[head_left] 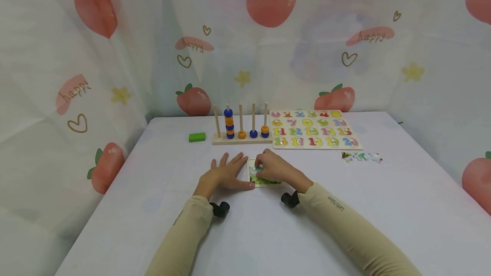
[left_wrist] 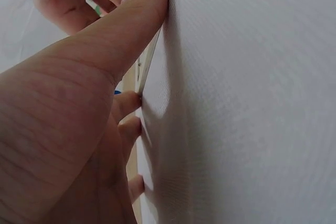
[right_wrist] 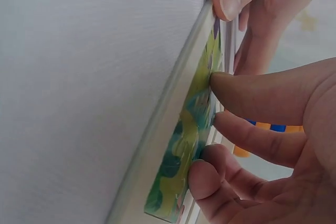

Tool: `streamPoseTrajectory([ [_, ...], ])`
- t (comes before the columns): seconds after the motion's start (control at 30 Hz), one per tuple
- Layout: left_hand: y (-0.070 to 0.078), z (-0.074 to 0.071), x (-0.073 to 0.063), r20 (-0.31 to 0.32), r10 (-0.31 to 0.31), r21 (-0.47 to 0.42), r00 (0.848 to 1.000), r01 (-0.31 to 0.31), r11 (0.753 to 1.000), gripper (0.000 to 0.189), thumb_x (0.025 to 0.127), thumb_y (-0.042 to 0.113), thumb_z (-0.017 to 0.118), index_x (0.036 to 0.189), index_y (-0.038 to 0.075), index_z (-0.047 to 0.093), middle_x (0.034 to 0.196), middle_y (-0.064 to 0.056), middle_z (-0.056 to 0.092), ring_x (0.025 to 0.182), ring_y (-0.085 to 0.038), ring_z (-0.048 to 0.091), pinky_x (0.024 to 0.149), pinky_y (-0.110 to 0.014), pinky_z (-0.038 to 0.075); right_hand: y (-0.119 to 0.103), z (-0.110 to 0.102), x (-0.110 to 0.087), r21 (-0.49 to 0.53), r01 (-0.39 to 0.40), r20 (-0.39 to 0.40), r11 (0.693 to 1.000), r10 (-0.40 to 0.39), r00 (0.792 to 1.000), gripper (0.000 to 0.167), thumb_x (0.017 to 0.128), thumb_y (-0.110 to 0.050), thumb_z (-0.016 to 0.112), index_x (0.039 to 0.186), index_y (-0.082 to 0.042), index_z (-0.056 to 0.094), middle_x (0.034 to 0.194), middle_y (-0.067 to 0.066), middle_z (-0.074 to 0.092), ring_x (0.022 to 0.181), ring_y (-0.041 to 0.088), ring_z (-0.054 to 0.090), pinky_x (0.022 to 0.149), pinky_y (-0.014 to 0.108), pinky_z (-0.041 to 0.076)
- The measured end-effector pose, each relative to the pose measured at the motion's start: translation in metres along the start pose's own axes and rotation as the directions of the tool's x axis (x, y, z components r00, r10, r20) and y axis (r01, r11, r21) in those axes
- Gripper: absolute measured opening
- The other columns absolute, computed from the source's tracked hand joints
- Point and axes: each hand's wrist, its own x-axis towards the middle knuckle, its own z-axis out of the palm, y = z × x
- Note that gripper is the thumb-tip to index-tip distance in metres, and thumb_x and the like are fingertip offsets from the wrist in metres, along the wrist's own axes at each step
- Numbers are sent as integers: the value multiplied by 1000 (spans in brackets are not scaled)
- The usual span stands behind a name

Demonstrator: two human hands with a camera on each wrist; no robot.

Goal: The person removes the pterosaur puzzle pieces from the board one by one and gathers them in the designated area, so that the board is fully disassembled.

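A small jigsaw puzzle (head_left: 264, 181) in a pale tray (right_wrist: 173, 85) lies on the table, with green and yellow pieces set in it. My left hand (head_left: 228, 173) spreads its fingers on the table left of the tray, thumb (right_wrist: 230, 2) pressing on the tray's near left corner. Over the puzzle, my right hand (head_left: 274, 166) has curled fingers, and its thumb and index finger pinch a bluish puzzle piece (right_wrist: 202, 103) at the puzzle's surface. Its other fingertips rest against the pieces. Part of the puzzle is hidden under this hand.
Behind the tray stands a wooden peg stand (head_left: 242, 140) with blue and orange beads. A number board (head_left: 315, 136) lies at the back right, and several loose puzzle pieces (head_left: 362, 157) lie in front of it. A green block (head_left: 197, 137) sits left of the stand.
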Motion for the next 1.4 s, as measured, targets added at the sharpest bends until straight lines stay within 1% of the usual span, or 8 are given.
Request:
streamPoseTrajectory([
  [0.23,1,-2,-2,15,0,-6,1000,0,1000,102,93,72,68,173,28,24,180,4,10,163,-41,-3,125,-69,-5,-2,0,-4,-4,27,-32,1000,-27,999,21,91,-6,82,106,-4,67,109,12,60,94,24,55,86,41,53],
  [0.43,0,-1,-2,10,-7,5,1000,7,1000,102,92,72,69,173,28,25,180,4,11,163,-42,-2,125,-70,-3,0,0,-7,31,81,-61,996,-79,995,17,92,1,76,104,-5,65,109,13,62,97,25,58,89,44,55],
  [0.6,-1,1,1,18,-11,14,1000,11,1000,103,92,73,69,173,30,23,180,6,10,163,-41,-4,125,-71,-4,5,-1,-9,84,146,-77,986,-139,987,17,92,5,73,101,-6,63,98,8,65,90,23,60,82,41,54],
  [0.73,-1,1,1,29,-20,17,999,20,1000,102,93,73,68,173,30,22,180,6,8,164,-40,-5,125,-69,-5,8,1,-9,135,172,-83,976,-161,983,16,93,7,70,99,-6,62,89,3,64,82,19,57,75,35,51],
  [1.0,-2,3,1,29,-7,-5,1000,7,1000,102,93,73,68,173,29,23,180,5,9,163,-40,-5,125,-70,-6,9,3,-11,204,150,-100,967,-132,986,13,97,6,68,100,-6,63,87,1,61,80,17,55,74,33,49],
  [1.1,-1,2,-1,8,5,-8,1000,-5,1000,101,92,73,69,173,28,25,180,5,11,163,-41,-3,125,-71,-4,9,2,-12,217,146,-105,965,-125,987,12,97,5,68,101,-5,63,87,2,62,81,17,55,75,33,50],
  [1.3,-1,-1,-1,-1,9,-1,1000,-9,1000,102,91,73,69,172,29,26,180,5,12,163,-42,-2,124,-72,-3,10,1,-13,226,140,-102,964,-119,988,12,98,4,67,102,-6,62,90,2,63,82,17,56,75,33,50],
  [1.4,-1,0,-1,1,6,0,1000,-6,1000,103,91,73,70,172,29,26,180,4,12,163,-42,-2,124,-72,-2,10,0,-14,228,150,-118,962,-125,985,11,99,3,67,103,-5,62,90,3,64,82,17,57,74,33,50],
])
